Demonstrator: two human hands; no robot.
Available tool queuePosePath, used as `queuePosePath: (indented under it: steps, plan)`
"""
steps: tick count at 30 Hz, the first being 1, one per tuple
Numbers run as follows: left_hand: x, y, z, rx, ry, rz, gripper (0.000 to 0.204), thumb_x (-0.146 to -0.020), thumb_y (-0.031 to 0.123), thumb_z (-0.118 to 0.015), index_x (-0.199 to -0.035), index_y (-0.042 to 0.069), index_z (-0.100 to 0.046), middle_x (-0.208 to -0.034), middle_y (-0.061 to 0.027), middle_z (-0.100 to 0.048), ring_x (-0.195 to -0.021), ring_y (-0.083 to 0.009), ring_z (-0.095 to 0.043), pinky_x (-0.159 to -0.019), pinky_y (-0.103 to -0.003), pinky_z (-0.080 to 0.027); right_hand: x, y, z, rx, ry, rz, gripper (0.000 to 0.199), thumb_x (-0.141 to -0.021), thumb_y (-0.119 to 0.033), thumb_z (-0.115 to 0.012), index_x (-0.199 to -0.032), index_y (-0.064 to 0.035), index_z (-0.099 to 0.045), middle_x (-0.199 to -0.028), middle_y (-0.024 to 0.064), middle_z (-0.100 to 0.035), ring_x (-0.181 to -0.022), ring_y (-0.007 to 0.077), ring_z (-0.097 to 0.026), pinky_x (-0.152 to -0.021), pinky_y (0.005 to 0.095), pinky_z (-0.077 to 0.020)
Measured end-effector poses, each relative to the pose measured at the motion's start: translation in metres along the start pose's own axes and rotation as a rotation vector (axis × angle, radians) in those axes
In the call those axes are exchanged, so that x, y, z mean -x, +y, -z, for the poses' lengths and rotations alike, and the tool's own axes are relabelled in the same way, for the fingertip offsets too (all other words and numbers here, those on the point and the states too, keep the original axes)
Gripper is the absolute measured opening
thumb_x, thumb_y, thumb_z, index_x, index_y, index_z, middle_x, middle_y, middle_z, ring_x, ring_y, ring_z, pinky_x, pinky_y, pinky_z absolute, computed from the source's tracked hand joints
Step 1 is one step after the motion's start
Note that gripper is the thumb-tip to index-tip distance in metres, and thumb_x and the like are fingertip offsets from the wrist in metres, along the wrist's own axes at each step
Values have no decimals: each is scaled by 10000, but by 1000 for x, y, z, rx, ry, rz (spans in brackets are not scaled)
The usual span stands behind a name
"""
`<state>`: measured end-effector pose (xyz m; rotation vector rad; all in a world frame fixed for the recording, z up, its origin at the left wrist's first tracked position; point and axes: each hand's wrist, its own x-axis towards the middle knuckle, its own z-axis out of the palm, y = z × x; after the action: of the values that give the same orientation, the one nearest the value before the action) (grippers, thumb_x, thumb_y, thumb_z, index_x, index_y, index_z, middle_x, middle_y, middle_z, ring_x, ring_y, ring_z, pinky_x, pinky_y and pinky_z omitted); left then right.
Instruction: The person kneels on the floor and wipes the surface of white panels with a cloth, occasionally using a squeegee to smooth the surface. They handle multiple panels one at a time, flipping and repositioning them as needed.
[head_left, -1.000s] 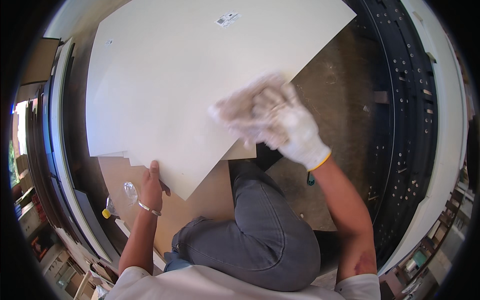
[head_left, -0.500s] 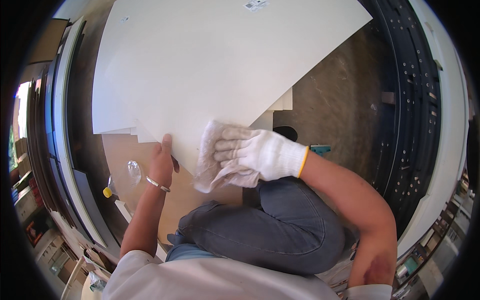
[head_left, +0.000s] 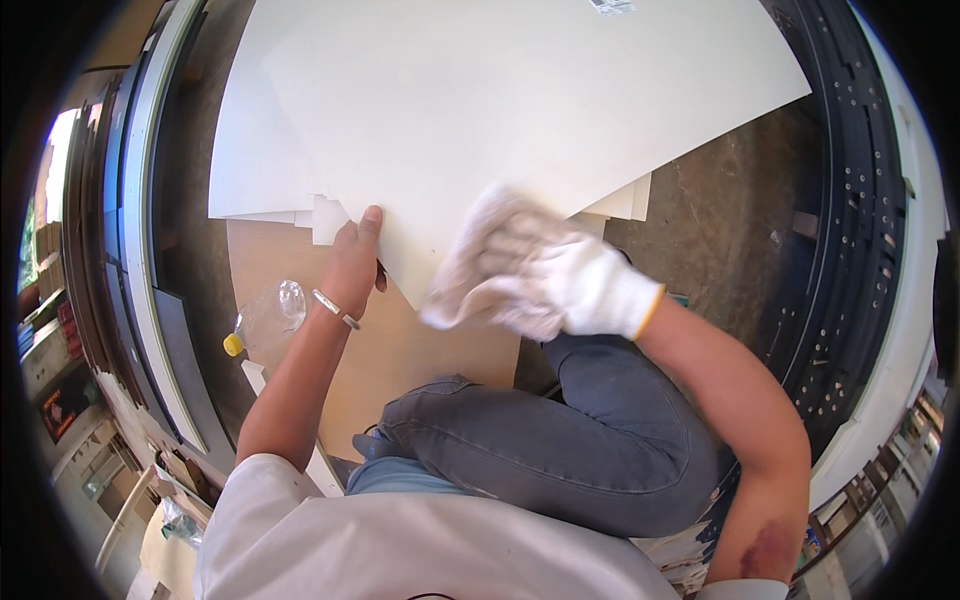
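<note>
A large white board (head_left: 430, 110) lies flat in front of me, one corner pointing toward my knees. My left hand (head_left: 358, 255), bare with a bracelet at the wrist, grips the board's near left edge, its thumb on top and fingers beneath. My right hand (head_left: 575, 275) wears a white knit glove with a yellow cuff edge. It is closed on a crumpled whitish cloth (head_left: 485, 245), held over the board's near corner. Motion smears the cloth and glove somewhat, and whether the cloth touches the board I cannot tell.
Under the white board are more white panels (head_left: 628, 200) and a tan sheet (head_left: 400, 360). A clear plastic bottle (head_left: 272, 315) with a yellow cap lies by my left forearm. Dark perforated metal bars (head_left: 850, 200) run along the right; long panels (head_left: 120, 170) stand at the left.
My right hand has moved the cloth up and to the right. In the picture the board and my left hand sit higher and further right, as the view has shifted. The left hand keeps its grip.
</note>
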<state>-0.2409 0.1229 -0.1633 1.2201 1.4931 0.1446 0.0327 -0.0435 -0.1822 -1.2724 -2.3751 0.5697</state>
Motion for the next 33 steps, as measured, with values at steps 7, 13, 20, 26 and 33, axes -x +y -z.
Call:
queuePosePath:
  steps: [7, 13, 20, 26, 33]
  plan:
    - [-1, -2, 4, 62, -58, -6, 544, -1120, 500, -457, -908, 19, -599, -681, -38, -571, -510, -132, -538, -409, -280, -433, -34, -18, 23, -67, -78, 80, 395, -976, -327, -620, -1295, -117, -718, -1456, 71, -643, -1436, 259, -523, -1271, 388, -326]
    - [-5, -8, 3, 46, -60, -35, 558, -1119, 502, -465, -864, 16, -568, -656, -38, -565, -473, -133, -516, -408, -281, -431, 48, 37, 90, 331, -201, -431, 303, -945, -343, -711, -1225, -228, -713, -1433, 65, -660, -1465, 263, -503, -1278, 437, -313]
    - [-3, -6, -1, 93, -66, -21, 543, -1118, 494, -475, -885, 10, -556, -663, -49, -563, -475, -142, -522, -425, -293, -440, 40, 18, 70, 344, -149, -416, 274, -944, -320, -701, -1198, -217, -715, -1436, 119, -645, -1451, 321, -509, -1278, 476, -293]
    - [-6, -7, 5, 50, -97, 40, 554, -1094, 535, -505, -976, 3, -599, -757, -61, -600, -562, -155, -557, -497, -298, -485, -46, -32, 17, -45, -136, -42, 442, -905, -270, -674, -1339, -186, -678, -1447, 21, -636, -1402, 230, -562, -1177, 412, -457]
    - [-14, -2, 18, -176, -92, 82, 684, -1054, 604, -550, -1104, -74, -627, -1018, -127, -635, -951, -187, -579, -871, -361, -505, -111, -56, -38, -107, -166, 179, 519, -844, -160, -707, -1360, -201, -668, -1499, 11, -557, -1483, 209, -428, -1236, 364, -373]
